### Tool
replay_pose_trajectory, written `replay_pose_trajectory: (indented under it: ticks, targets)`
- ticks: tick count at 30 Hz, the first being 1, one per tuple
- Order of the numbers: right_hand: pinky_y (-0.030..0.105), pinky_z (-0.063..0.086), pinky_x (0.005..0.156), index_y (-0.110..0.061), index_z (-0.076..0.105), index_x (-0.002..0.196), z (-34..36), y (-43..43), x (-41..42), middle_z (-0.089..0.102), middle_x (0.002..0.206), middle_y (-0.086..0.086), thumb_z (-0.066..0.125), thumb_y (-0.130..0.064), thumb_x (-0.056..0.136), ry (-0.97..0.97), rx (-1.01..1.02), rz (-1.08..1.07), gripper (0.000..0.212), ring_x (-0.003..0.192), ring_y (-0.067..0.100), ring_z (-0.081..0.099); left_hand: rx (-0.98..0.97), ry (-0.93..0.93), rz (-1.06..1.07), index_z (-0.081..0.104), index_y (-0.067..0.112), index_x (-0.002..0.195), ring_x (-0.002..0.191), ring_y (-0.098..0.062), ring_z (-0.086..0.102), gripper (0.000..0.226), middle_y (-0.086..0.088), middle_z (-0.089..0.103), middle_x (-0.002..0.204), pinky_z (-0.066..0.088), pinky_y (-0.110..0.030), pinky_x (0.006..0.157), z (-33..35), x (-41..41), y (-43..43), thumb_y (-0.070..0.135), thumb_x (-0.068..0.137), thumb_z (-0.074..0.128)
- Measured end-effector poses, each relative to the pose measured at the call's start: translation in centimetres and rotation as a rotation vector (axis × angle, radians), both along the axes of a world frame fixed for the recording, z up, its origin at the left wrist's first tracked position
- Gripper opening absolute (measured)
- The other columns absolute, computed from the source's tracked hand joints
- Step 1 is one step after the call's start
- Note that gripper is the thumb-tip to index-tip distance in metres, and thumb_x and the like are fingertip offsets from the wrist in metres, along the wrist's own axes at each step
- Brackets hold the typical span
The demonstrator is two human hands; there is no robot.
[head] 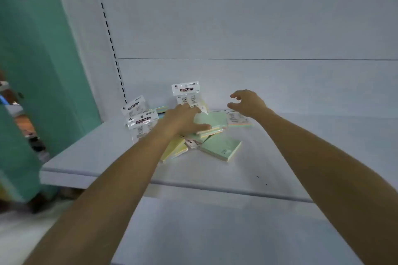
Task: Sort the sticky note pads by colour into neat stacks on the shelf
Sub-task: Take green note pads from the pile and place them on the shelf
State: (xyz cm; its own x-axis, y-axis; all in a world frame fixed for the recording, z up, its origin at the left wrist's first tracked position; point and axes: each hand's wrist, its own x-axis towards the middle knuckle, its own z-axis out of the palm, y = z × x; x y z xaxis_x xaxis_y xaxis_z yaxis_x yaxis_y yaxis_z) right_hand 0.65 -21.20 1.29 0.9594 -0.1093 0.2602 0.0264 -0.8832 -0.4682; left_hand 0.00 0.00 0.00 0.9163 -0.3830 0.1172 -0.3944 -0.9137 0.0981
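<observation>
A loose heap of packaged sticky note pads lies on the white shelf. My left hand grips a green pad at the middle of the heap, thumb under its edge. Another green pad lies flat in front, a yellow pad pokes out under my left wrist. One pack stands upright behind my fingers, two packs with white "STICKY NOTE" headers lean at the left. My right hand hovers open, fingers curled, above a pink-edged pack.
The shelf's front edge runs across the lower middle. A white back panel with a slotted upright rises behind. A teal wall stands at the left. Bare shelf surface stretches to the right of the heap.
</observation>
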Motion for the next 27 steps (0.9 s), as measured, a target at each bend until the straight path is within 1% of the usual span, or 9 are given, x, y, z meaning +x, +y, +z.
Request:
replay_pose_trajectory:
  ticks: [3, 6, 9, 10, 13, 18, 22, 24, 27]
  targets:
    - [0.035, 0.039, 0.097, -0.021, 0.053, 0.125, -0.9, -0.3, 0.0, 0.052, 0.131, 0.006, 0.057, -0.036, 0.084, 0.042, -0.016, -0.010, 0.043, 0.121, 0.024, 0.047, 0.084, -0.016, 0.014, 0.047, 0.029, 0.126, 0.125, -0.027, 0.041, 0.078, -0.005, 0.045, 0.135, 0.037, -0.043, 0.092, -0.3, -0.8, -0.1, 0.080, 0.068, 0.042]
    - [0.041, 0.033, 0.107, -0.022, 0.052, 0.126, -2.5, -0.4, 0.1, 0.047, 0.138, 0.009, 0.049, -0.039, 0.088, 0.168, -0.061, 0.015, 0.041, 0.130, 0.030, 0.038, 0.083, -0.024, 0.015, 0.043, 0.032, 0.130, 0.128, -0.026, 0.035, 0.072, -0.003, 0.043, 0.137, 0.034, -0.043, 0.098, -0.7, -0.9, 0.1, 0.074, 0.071, 0.047]
    - [0.042, 0.032, 0.102, -0.029, 0.063, 0.099, -3.9, -0.8, 0.2, 0.054, 0.127, 0.009, 0.035, -0.037, 0.091, 0.298, -0.128, 0.022, 0.030, 0.126, 0.033, 0.039, 0.068, 0.038, 0.033, 0.037, 0.039, 0.134, 0.133, -0.024, 0.026, 0.072, -0.002, 0.036, 0.142, 0.031, -0.045, 0.104, -0.2, -0.6, 0.9, 0.071, 0.071, 0.051]
    - [0.042, 0.032, 0.101, -0.029, 0.062, 0.100, -4.2, -0.9, 0.2, 0.055, 0.126, 0.007, 0.034, -0.036, 0.090, 0.312, -0.134, 0.015, 0.031, 0.125, 0.032, 0.039, 0.054, 0.074, 0.044, 0.036, 0.041, 0.135, 0.135, -0.025, 0.023, 0.072, -0.003, 0.033, 0.143, 0.029, -0.045, 0.106, 0.1, -0.6, 1.2, 0.069, 0.071, 0.053]
    - [0.040, 0.031, 0.099, -0.032, 0.058, 0.113, -4.5, -1.3, 0.2, 0.053, 0.129, 0.004, 0.043, -0.041, 0.086, 0.281, -0.099, -0.030, 0.032, 0.125, 0.031, 0.039, 0.018, 0.133, 0.074, 0.036, 0.041, 0.136, 0.134, -0.031, 0.025, 0.071, -0.010, 0.031, 0.142, 0.030, -0.045, 0.110, 0.5, -0.3, 1.8, 0.063, 0.072, 0.059]
    - [0.039, 0.033, 0.104, -0.027, 0.055, 0.108, -4.4, -1.5, 0.0, 0.050, 0.126, 0.009, 0.061, -0.044, 0.075, 0.313, 0.043, -0.143, 0.037, 0.122, 0.031, 0.039, -0.108, 0.245, 0.042, 0.039, 0.029, 0.138, 0.132, -0.025, 0.039, 0.064, -0.008, 0.039, 0.145, 0.032, -0.032, 0.107, 0.9, 0.2, 2.7, 0.042, 0.080, 0.064]
    - [0.031, 0.036, 0.083, -0.017, 0.052, 0.083, -3.5, -1.1, -0.1, 0.054, 0.104, 0.012, 0.067, -0.032, 0.068, 0.365, 0.043, -0.196, 0.026, 0.105, 0.031, 0.051, -0.292, 0.247, 0.067, 0.050, 0.028, 0.129, 0.125, -0.021, 0.046, 0.059, -0.005, 0.049, 0.136, 0.036, -0.029, 0.097, 0.5, 0.3, 2.7, 0.045, 0.075, 0.068]
    - [0.030, 0.037, 0.080, -0.015, 0.055, 0.092, -3.1, -1.0, -0.6, 0.057, 0.107, 0.012, 0.066, -0.030, 0.066, 0.360, 0.024, -0.248, 0.032, 0.108, 0.032, 0.052, -0.350, 0.176, 0.081, 0.055, 0.026, 0.123, 0.124, -0.022, 0.046, 0.058, -0.005, 0.051, 0.134, 0.038, -0.032, 0.098, 0.2, 0.2, 2.4, 0.048, 0.072, 0.070]
    - [0.029, 0.037, 0.078, -0.014, 0.052, 0.100, -3.3, -0.9, -1.3, 0.057, 0.108, 0.012, 0.064, -0.028, 0.067, 0.334, 0.043, -0.273, 0.038, 0.109, 0.032, 0.050, -0.471, 0.158, 0.063, 0.057, 0.019, 0.121, 0.122, -0.023, 0.049, 0.058, -0.007, 0.053, 0.132, 0.038, -0.029, 0.091, 0.0, 0.2, 2.3, 0.040, 0.070, 0.075]
